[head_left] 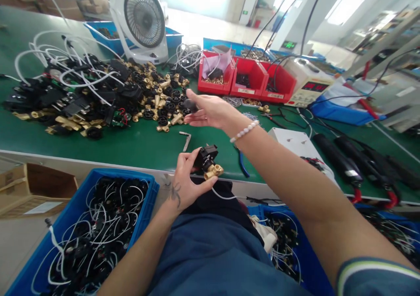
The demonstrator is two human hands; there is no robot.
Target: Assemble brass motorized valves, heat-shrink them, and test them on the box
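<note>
My left hand [188, 180] is closed around a brass valve with a black housing [208, 156], held over the table's front edge. Its brass fitting [213, 172] points toward my right side, and a white cable [226, 196] runs out below. My right hand [210, 111] is stretched forward above the table, beside the pile of brass valves [160, 101]. Between its thumb and fingers is a dark rounded part [190, 106], too blurred to name exactly. A metal hex key [187, 141] lies on the green table just beyond my left hand.
Black housings with white cables [72, 95] are heaped at the left, before a white fan [144, 20]. Red bins [215, 87] and a power supply [308, 86] stand behind. Black electric screwdrivers [337, 158] lie right. A blue crate [152, 189] of cabled parts sits below left.
</note>
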